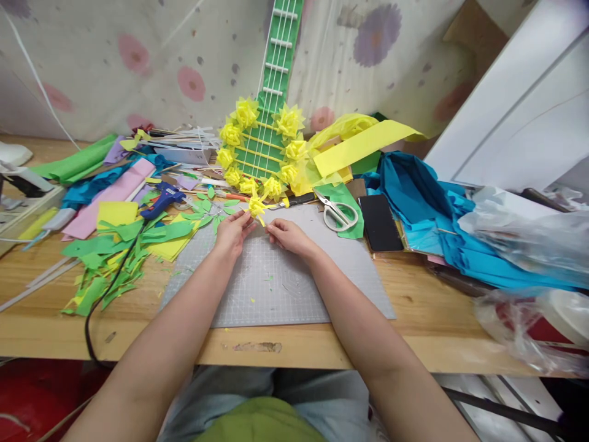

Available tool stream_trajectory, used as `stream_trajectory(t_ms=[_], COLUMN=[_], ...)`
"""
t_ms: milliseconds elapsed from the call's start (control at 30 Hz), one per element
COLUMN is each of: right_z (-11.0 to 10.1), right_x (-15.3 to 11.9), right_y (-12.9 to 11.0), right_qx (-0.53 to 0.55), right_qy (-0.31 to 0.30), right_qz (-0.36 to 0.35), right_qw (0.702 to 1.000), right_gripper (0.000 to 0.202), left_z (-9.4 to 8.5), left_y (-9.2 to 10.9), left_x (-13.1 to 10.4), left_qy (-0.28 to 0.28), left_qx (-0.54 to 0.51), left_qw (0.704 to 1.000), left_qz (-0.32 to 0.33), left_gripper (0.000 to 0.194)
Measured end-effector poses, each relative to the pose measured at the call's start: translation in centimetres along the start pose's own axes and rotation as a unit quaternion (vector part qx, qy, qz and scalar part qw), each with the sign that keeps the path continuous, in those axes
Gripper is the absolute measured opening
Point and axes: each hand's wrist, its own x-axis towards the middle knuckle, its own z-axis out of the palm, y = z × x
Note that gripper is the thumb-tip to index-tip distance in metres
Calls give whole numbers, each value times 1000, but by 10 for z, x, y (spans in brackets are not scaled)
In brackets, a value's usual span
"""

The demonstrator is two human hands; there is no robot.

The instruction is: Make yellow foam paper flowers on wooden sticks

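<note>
My left hand [234, 232] pinches a small yellow paper flower [256, 207] above the back part of the grey cutting mat [285, 288]. Just right of it, my right hand [288, 236] is closed, its fingertips at a thin yellow strip that hangs from the flower. Behind both hands stands a green paper guitar [263, 144] with white strings, ringed by several yellow paper flowers [289, 121].
White-handled scissors [339, 216] and a black phone [380, 223] lie to the right, beside blue crepe paper [414, 190]. On the left are a blue glue gun [162, 199] with a black cord and green and yellow scraps [99, 276].
</note>
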Motion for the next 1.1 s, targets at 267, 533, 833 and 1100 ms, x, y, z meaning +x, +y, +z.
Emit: stream_trajectory(t_ms=[267, 533, 833, 1100], right_z=[7, 5, 8, 13], right_x=[-1, 1, -4, -8], right_y=[0, 1, -6, -6], right_qx=[-158, -156, -207, -305], right_qy=[108, 112, 120, 131], right_qz=[-40, -17, -16, -60], right_qw=[981, 981, 971, 942], right_gripper=[18, 21, 20, 22], left_z=[-2, -17, -16, -15], left_y=[2, -5, -19, -13], left_x=[0, 11, 17, 12], left_qy=[27, 43, 74, 105], left_qx=[145, 468, 414, 406], left_qw=[986, 812, 847, 825], left_qz=[77, 346, 327, 379], left_gripper=[13, 25, 33, 28])
